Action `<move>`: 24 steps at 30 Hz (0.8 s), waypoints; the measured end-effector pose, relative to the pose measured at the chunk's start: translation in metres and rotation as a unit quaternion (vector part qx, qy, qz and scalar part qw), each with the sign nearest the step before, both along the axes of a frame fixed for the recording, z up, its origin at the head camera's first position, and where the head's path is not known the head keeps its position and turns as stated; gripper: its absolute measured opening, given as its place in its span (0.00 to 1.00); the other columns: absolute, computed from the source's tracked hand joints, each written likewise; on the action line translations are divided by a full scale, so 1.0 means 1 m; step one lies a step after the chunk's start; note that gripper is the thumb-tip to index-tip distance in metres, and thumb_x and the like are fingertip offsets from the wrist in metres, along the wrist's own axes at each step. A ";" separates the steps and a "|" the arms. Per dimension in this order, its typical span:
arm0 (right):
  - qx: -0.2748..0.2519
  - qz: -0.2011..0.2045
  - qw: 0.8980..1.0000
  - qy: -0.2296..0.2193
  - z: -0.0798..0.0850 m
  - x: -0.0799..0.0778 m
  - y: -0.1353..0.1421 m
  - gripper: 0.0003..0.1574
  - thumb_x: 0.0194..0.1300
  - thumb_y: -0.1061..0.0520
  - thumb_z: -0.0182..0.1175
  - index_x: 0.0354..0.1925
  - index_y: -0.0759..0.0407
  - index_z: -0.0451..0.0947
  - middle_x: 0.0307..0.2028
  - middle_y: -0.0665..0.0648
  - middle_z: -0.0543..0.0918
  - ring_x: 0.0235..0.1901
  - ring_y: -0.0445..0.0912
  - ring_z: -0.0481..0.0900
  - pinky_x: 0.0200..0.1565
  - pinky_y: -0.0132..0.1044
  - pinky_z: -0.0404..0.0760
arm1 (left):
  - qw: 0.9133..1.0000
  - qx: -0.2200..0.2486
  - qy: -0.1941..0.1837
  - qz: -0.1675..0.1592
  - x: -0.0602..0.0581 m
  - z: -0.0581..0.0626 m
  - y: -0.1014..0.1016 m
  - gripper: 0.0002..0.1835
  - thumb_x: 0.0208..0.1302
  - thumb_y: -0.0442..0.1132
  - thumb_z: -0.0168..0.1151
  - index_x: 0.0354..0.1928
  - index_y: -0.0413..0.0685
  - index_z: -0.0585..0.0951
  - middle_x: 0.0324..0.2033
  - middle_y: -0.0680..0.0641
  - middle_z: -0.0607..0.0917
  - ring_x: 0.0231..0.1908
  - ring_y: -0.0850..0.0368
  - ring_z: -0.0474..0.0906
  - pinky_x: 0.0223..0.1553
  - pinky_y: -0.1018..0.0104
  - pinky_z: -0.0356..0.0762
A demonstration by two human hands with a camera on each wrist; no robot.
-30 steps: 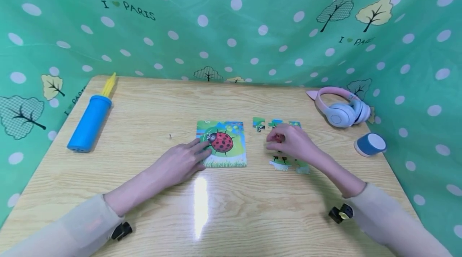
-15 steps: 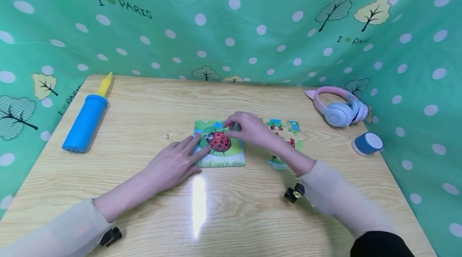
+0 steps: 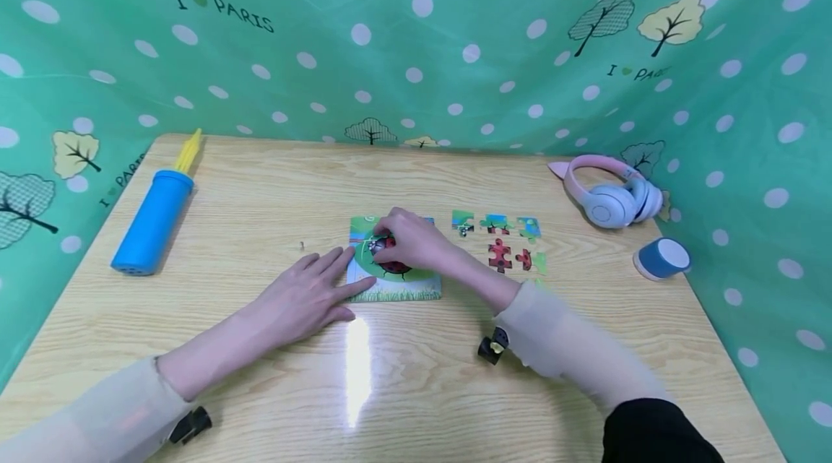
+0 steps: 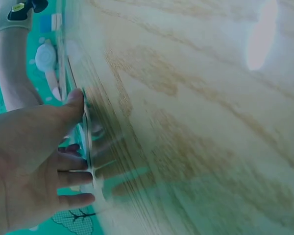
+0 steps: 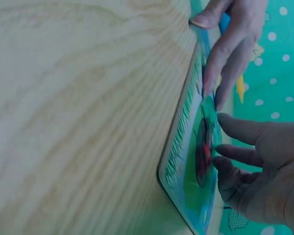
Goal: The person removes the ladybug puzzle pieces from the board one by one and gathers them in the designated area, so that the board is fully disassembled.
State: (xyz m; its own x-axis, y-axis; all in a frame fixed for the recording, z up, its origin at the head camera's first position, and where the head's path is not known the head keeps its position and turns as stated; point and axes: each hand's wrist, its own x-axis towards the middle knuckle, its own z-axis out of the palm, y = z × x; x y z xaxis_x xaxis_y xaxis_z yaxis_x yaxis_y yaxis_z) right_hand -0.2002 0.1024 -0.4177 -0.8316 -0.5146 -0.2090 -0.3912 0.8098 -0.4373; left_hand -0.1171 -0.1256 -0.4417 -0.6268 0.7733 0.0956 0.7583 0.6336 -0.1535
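Observation:
A square ladybug picture board (image 3: 403, 291) lies flat at the middle of the table. My left hand (image 3: 302, 297) lies with spread fingers at the board's left edge, fingertips on it. Over the ladybug's head reaches my right hand (image 3: 416, 240), covering the board's upper middle. In the right wrist view, the thumb and fingers of the right hand (image 5: 264, 169) are bent and apart at the board's surface, with nothing seen between them. Loose jigsaw pieces lie right of the board, among them a red spotted piece (image 3: 500, 256) and a green-and-blue piece (image 3: 463, 222). My right forearm overlaps the lower ones.
Cat-ear headphones (image 3: 611, 196) lie at the back right, near a blue cylinder with a white top (image 3: 664, 259). A blue hand pump (image 3: 156, 221) with a yellow nozzle lies at the left. Green dotted cloth (image 3: 390, 37) hangs behind the wooden table (image 3: 416, 376).
My right hand has moved left from the loose pieces to the ladybug board, uncovering the red piece. My left hand has slid slightly left, staying at the board's edge.

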 end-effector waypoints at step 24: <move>-0.041 -0.082 0.996 -0.014 -0.003 0.014 -0.015 0.20 0.62 0.49 0.75 0.46 0.57 0.82 0.35 0.50 0.84 0.32 0.42 0.79 0.35 0.31 0.77 | 0.999 0.027 0.006 -0.016 0.001 0.001 0.002 0.32 0.64 0.63 0.67 0.69 0.67 0.78 0.67 0.32 0.77 0.65 0.41 0.79 0.53 0.50 0.85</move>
State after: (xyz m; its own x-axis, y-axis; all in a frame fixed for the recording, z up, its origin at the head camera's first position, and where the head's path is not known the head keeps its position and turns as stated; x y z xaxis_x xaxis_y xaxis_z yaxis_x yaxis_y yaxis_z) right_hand -0.1863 0.0875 -0.4210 -0.9004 -0.3880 -0.1969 -0.2428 0.8235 -0.5128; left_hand -0.1163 -0.1238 -0.4410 -0.6006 0.7862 0.1456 0.7764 0.6170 -0.1289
